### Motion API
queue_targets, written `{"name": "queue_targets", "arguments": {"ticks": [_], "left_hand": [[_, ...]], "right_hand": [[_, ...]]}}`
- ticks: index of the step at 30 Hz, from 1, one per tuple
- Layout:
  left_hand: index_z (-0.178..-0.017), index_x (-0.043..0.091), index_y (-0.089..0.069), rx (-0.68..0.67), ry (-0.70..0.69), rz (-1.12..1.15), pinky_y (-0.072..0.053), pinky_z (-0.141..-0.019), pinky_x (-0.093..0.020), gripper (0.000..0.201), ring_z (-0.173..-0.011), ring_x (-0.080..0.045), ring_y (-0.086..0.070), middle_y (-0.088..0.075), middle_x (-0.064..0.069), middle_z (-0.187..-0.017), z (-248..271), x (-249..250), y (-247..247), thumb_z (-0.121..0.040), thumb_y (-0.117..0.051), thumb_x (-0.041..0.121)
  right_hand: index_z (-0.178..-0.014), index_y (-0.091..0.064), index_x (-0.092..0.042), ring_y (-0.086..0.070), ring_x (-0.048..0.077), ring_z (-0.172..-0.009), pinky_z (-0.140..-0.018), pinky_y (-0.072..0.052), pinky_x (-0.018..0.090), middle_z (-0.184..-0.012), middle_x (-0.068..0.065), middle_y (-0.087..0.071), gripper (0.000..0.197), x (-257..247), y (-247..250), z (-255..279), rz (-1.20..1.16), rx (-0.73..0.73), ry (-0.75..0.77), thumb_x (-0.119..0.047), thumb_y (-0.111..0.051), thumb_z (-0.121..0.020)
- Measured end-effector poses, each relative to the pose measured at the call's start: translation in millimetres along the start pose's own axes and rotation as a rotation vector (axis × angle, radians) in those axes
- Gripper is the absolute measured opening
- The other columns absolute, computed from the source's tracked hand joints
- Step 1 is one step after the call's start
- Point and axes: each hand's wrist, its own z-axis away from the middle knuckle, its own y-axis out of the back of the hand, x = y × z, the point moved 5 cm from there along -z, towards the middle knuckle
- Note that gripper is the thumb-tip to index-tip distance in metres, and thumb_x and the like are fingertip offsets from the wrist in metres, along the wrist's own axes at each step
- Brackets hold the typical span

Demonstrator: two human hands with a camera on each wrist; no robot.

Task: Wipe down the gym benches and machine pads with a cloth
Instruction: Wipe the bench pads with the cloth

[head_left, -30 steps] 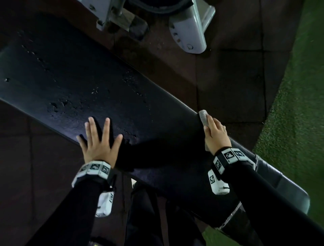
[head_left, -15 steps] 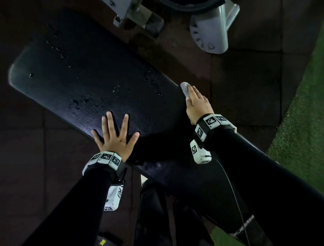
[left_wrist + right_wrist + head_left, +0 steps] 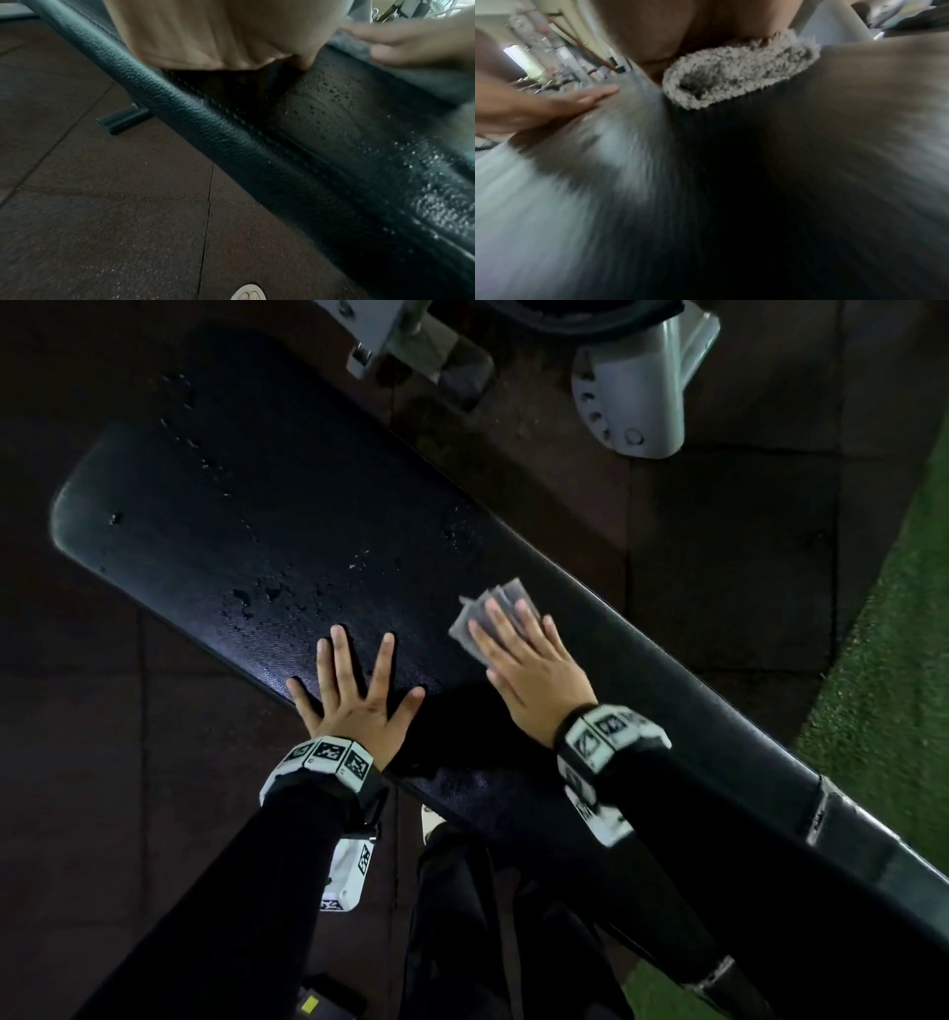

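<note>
Pressing: right hand (image 3: 531, 667) flat on grey cloth (image 3: 488, 613), cloth pinned against black bench pad (image 3: 215, 516)
Right fingers: straight, close together, lying on top of the cloth, not curled round it
Cloth place: under the right palm and fingers, its edges poking out ahead of the fingertips and off to the thumb side; sits on the pad top nearer the far long edge
Cloth look: fluffy pile, light grey with dark smudges, folded edge showing below the palm in right wrist view (image 3: 739, 71)
Left hand: (image 3: 354, 706) flat on the pad near its close long edge, touching bare vinyl
Left fingers: (image 3: 380, 665) straight and spread wide apart, holding nothing
Hands apart: left thumb points toward the right hand, a dark strip of pad between them, no contact
Pad surface: water droplets (image 3: 257, 600) just ahead of the left fingertips, more scattered farther out toward the rounded end
Pad edge: stitched seam and grained vinyl under the left palm in left wrist view (image 3: 205, 130)
Floor: dark rubber tiles (image 3: 102, 762) beyond the left little finger side; green turf (image 3: 883, 660) past the right hand's outer side
Ahead of fingers: grey machine frame (image 3: 637, 403) beyond the pad's far edge
Blur: right wrist view streaked, pad detail there unreadable
</note>
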Motion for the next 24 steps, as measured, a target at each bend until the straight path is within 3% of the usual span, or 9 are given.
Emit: {"name": "queue_targets", "arguments": {"ticks": [4, 8, 11, 16, 20, 24], "left_hand": [[-0.124, 0.060, 0.038, -0.043, -0.012, -0.008, 0.033, -0.095, -0.049, 0.069, -0.118, -0.007, 0.055, 0.059, 0.010, -0.130, 0, 0, 1, -0.076, -0.006, 0.082], [-0.126, 0.058, 0.037, -0.043, -0.009, -0.018, 0.031, -0.096, -0.050, 0.069, -0.118, -0.007, 0.055, 0.059, 0.010, -0.131, 1, 1, 1, -0.076, -0.005, 0.081], [-0.128, 0.058, 0.035, -0.017, -0.015, -0.017, 0.030, -0.097, -0.050, 0.070, -0.119, -0.007, 0.054, 0.057, 0.009, -0.133, 3, 2, 1, -0.076, -0.005, 0.081], [-0.127, 0.058, 0.036, -0.007, 0.001, -0.025, 0.029, -0.098, -0.050, 0.069, -0.120, -0.007, 0.054, 0.058, 0.011, -0.132, 2, 1, 1, -0.076, -0.005, 0.080], [-0.127, 0.059, 0.036, -0.008, 0.005, -0.027, 0.028, -0.100, -0.051, 0.068, -0.120, -0.006, 0.053, 0.058, 0.012, -0.132, 2, 2, 1, -0.079, -0.008, 0.079], [-0.125, 0.061, 0.035, -0.009, 0.009, -0.014, 0.030, -0.099, -0.049, 0.068, -0.118, -0.004, 0.054, 0.059, 0.013, -0.130, 2, 3, 2, -0.082, -0.015, 0.077]], "right_hand": [[-0.149, -0.007, -0.027, -0.003, 0.025, -0.144, -0.115, -0.008, 0.042, -0.156, -0.004, -0.004, 0.057, 19, -16, 67, 0.101, -0.052, 0.056, -0.032, -0.027, -0.096], [-0.144, 0.013, -0.033, 0.014, 0.018, -0.144, -0.118, -0.006, 0.045, -0.154, -0.010, 0.015, 0.064, 80, -9, 92, 0.014, -0.072, -0.184, -0.027, -0.031, -0.098], [-0.141, 0.022, -0.039, 0.022, 0.012, -0.141, -0.117, 0.005, 0.039, -0.153, -0.014, 0.024, 0.061, 101, 3, 72, -0.136, -0.017, -0.330, -0.031, -0.021, -0.099], [-0.149, 0.001, -0.034, 0.004, 0.022, -0.145, -0.114, 0.005, 0.037, -0.158, -0.010, 0.003, 0.055, 82, 25, -5, -0.260, 0.121, -0.412, -0.033, -0.022, -0.099], [-0.149, 0.002, -0.029, 0.010, 0.023, -0.144, -0.114, 0.005, 0.043, -0.158, -0.006, 0.006, 0.055, 37, 29, -38, -0.155, 0.114, -0.265, -0.034, -0.019, -0.099], [-0.148, 0.007, -0.029, 0.014, 0.022, -0.143, -0.115, 0.005, 0.042, -0.157, -0.006, 0.009, 0.059, -3, 3, -1, 0.012, -0.003, -0.001, -0.032, -0.016, -0.094]]}}
